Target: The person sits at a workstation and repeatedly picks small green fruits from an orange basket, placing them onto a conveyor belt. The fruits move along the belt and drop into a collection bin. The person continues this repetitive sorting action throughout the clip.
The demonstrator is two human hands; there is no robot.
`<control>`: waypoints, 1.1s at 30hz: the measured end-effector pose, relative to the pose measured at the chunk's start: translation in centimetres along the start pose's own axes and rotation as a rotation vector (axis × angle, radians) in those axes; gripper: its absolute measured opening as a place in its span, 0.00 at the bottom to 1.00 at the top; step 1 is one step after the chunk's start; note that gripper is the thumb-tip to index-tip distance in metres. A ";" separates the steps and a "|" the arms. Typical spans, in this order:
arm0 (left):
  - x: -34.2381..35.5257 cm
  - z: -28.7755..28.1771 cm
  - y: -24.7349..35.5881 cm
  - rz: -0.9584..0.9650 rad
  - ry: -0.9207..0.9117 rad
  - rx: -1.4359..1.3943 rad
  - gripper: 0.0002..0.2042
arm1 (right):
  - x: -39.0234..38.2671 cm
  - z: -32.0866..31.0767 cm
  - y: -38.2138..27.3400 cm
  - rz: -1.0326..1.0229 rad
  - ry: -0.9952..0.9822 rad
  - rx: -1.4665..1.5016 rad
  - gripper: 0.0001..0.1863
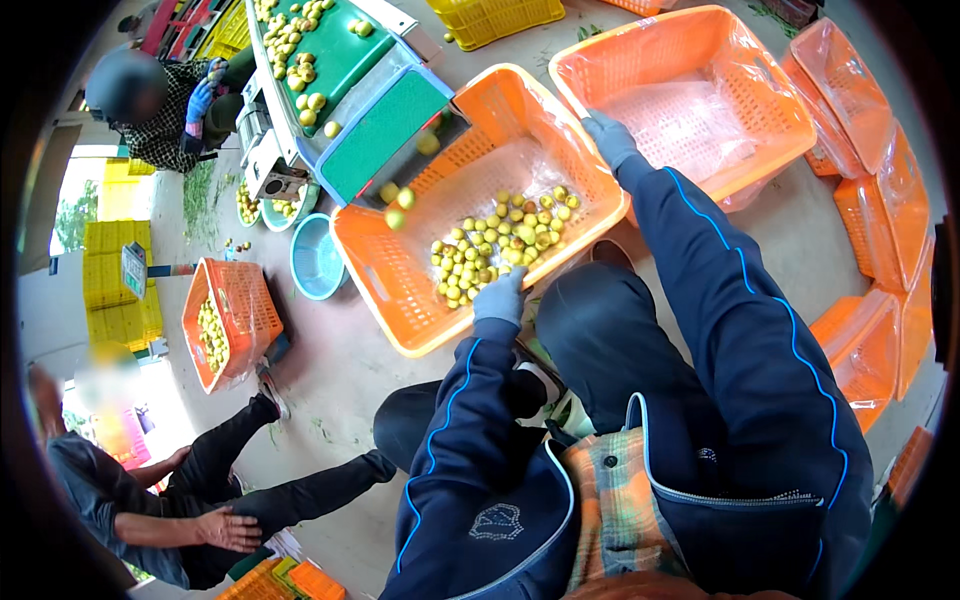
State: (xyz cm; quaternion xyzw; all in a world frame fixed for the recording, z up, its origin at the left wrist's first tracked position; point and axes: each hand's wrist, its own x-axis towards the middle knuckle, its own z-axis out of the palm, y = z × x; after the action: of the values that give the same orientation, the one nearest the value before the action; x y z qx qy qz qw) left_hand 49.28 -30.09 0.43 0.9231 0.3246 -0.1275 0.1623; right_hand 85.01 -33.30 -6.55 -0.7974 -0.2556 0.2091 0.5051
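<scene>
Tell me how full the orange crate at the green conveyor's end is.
Partly full: yellowish fruit covers only part of the bottom of the orange crate, and bare plastic liner shows beyond it.

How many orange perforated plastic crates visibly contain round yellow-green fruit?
2: one crate by the green conveyor belt; another crate left of the round blue plastic basin. Others may be hidden.

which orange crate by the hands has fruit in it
The left crate, at the conveyor's green end: yellowish fruit lies in it; none shows in the right crate.

No text, label, brand, number or sign can be read clearly here.
</scene>
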 end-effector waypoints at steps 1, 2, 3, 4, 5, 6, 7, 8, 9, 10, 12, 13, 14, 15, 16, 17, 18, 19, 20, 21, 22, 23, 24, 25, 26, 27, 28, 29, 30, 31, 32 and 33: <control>-0.1 0.3 0.0 0.016 -0.016 0.019 0.16 | 0.0 -0.1 0.1 0.006 -0.019 0.023 0.26; -0.4 0.6 -0.1 0.032 -0.032 0.038 0.15 | 0.3 -0.1 0.1 0.009 -0.027 0.003 0.25; -0.7 0.7 -0.1 0.038 -0.016 0.034 0.15 | 0.6 -0.1 0.1 0.013 -0.033 -0.015 0.25; -0.9 0.9 -0.2 0.045 -0.001 0.029 0.15 | 0.9 -0.2 0.0 0.017 -0.039 -0.034 0.25; -0.9 1.0 -0.2 0.053 0.015 0.024 0.15 | 1.2 -0.3 0.1 0.010 -0.024 -0.047 0.25; -1.2 1.4 -0.5 0.046 0.027 0.024 0.15 | 1.1 0.0 -0.2 0.008 -0.021 -0.056 0.25; -1.3 1.7 -0.7 0.040 0.040 0.024 0.15 | 1.0 0.3 -0.5 0.006 -0.018 -0.066 0.25; -1.5 2.1 -0.9 0.035 0.052 0.023 0.15 | 0.8 0.5 -0.7 0.008 -0.031 -0.100 0.25; -1.8 1.7 -0.9 0.019 0.020 0.038 0.16 | 0.9 0.6 -1.2 0.008 -0.039 -0.131 0.25; -1.9 2.0 -1.2 0.017 0.031 0.036 0.16 | 1.0 0.6 -1.6 0.007 -0.046 -0.162 0.25; -2.2 2.2 -1.6 0.014 0.053 0.038 0.16 | 1.4 0.4 -2.5 0.008 -0.094 -0.218 0.25; -2.3 2.0 -1.5 -0.001 0.019 0.058 0.17 | 1.6 0.5 -2.9 0.009 -0.118 -0.244 0.25; -2.3 1.6 -1.6 -0.019 -0.010 0.012 0.17 | 1.7 0.6 -3.4 -0.008 -0.137 -0.239 0.25; -2.3 1.1 -1.5 -0.033 -0.041 -0.037 0.19 | 1.9 0.6 -3.3 -0.021 -0.155 -0.236 0.25; -2.2 0.8 -1.4 -0.048 -0.072 -0.086 0.22 | 2.1 0.5 -3.2 -0.035 -0.173 -0.233 0.25; -2.0 0.6 -1.2 -0.050 -0.075 -0.081 0.22 | 2.2 0.3 -3.1 -0.046 -0.218 -0.167 0.28; -2.2 0.4 -1.3 -0.062 -0.078 -0.078 0.23 | 2.1 0.6 -3.3 -0.048 -0.219 -0.184 0.29; -2.2 0.4 -1.2 -0.074 -0.081 -0.076 0.23 | 2.0 0.7 -3.5 -0.050 -0.220 -0.203 0.30; -1.8 0.8 -1.3 -0.066 -0.066 -0.066 0.22 | 1.8 0.6 -3.6 -0.052 -0.221 -0.222 0.32; -1.9 1.2 -2.0 -0.087 -0.053 -0.053 0.22 | 1.2 0.9 -4.5 -0.052 -0.249 -0.241 0.33; -2.2 1.9 -2.4 -0.111 -0.049 -0.050 0.21 | 0.3 0.6 -5.3 -0.047 -0.285 -0.269 0.35; -2.5 1.8 -2.4 -0.116 -0.043 -0.033 0.21 | -1.1 0.4 -5.9 -0.039 -0.328 -0.294 0.37; -2.4 1.3 -2.2 -0.114 -0.033 -0.017 0.20 | -2.4 0.5 -5.8 -0.034 -0.364 -0.322 0.39; -2.2 0.9 -1.7 -0.094 -0.004 -0.033 0.19 | -3.2 0.7 -5.1 -0.038 -0.293 -0.388 0.39; -2.2 1.2 -1.8 -0.086 0.003 -0.046 0.22 | -4.3 1.1 -4.2 -0.044 -0.223 -0.452 0.39; -2.2 0.7 -1.4 -0.088 -0.017 -0.036 0.23 | -4.9 1.3 -3.5 -0.048 -0.146 -0.512 0.40; -2.4 -0.2 -0.7 -0.086 -0.041 -0.026 0.25 | -5.1 1.2 -2.8 -0.068 -0.119 -0.525 0.39; -2.7 -1.1 -0.2 -0.101 -0.057 -0.043 0.28 | -4.9 1.2 -2.2 -0.089 -0.093 -0.537 0.38; -3.5 -0.5 -1.1 -0.109 0.014 -0.047 0.26 | -5.0 1.4 -2.1 -0.115 -0.066 -0.541 0.38; -4.3 -0.9 -1.9 -0.149 0.064 -0.084 0.25 | -5.0 1.7 -2.4 -0.138 -0.068 -0.536 0.37; -5.4 -1.5 -3.0 -0.191 0.115 -0.120 0.25 | -5.0 2.0 -2.7 -0.109 -0.095 -0.553 0.37; -6.0 -3.7 -3.0 -0.222 0.135 -0.229 0.24 | -4.9 1.6 -2.8 -0.073 -0.109 -0.581 0.37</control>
State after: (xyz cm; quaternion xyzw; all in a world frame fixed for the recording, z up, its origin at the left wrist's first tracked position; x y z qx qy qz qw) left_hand 43.26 -29.78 5.20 0.8634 0.4473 -0.0444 0.2292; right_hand 79.72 -34.20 -4.22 -0.8865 -0.3600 0.1515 0.2482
